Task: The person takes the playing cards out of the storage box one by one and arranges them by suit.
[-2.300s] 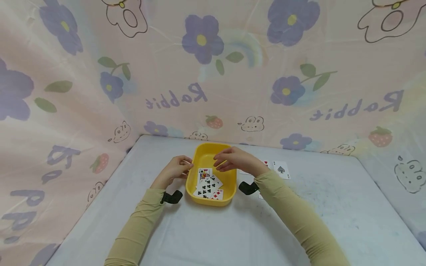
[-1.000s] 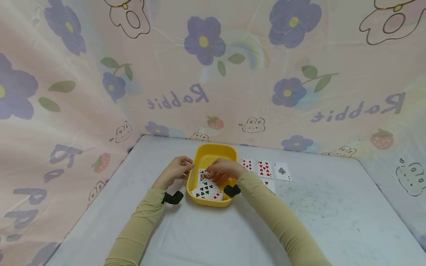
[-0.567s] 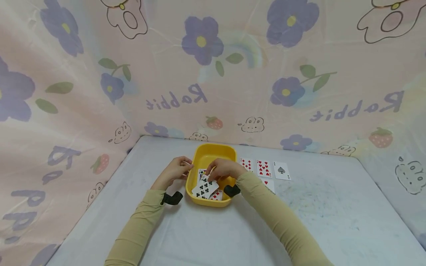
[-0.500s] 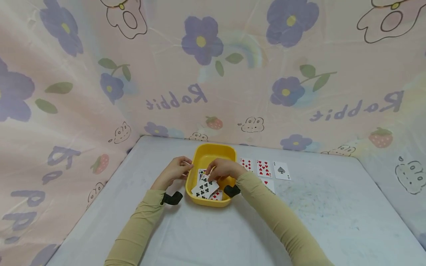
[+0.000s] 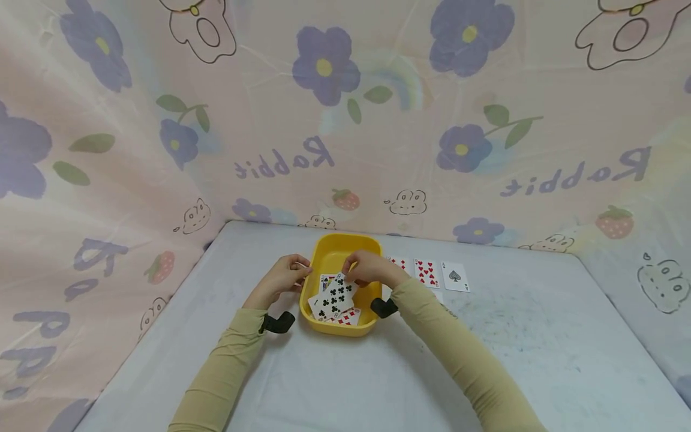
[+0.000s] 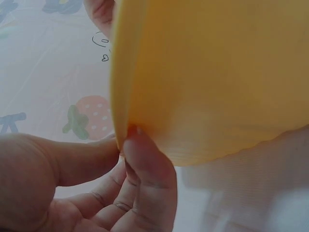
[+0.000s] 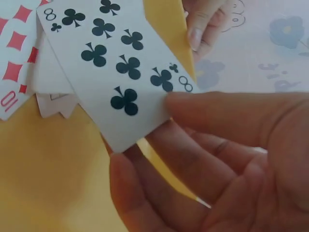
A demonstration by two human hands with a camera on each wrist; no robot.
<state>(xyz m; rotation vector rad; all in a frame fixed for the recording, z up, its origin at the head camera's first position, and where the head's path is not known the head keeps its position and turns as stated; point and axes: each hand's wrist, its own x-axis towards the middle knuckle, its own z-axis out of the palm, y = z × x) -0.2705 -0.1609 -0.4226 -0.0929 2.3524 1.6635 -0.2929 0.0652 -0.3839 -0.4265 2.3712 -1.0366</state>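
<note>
My left hand [image 5: 282,278] holds the left rim of a yellow plastic tray [image 5: 336,257]. In the left wrist view, thumb and index finger pinch the tray's rim [image 6: 120,72]. Over the tray, my right hand [image 5: 371,267] pinches the corner of a playing card, the eight of clubs [image 7: 104,63], thumb on its face and fingers beneath. The card is raised and tilted. Below it in the tray lie a ten of diamonds [image 7: 14,53], a face card [image 5: 326,281] and other cards that are partly covered.
Right of the tray, face-up cards lie on the white table: an ace of spades [image 5: 456,276], a hearts card [image 5: 426,273] and a diamonds card [image 5: 398,263], partly hidden. Another card [image 5: 438,296] shows beside my right sleeve. A patterned curtain [image 5: 345,150] stands behind the table.
My right hand came down into the tray, took hold of the eight of clubs, and has lifted it slightly up and to the right. The left hand stays on the rim.
</note>
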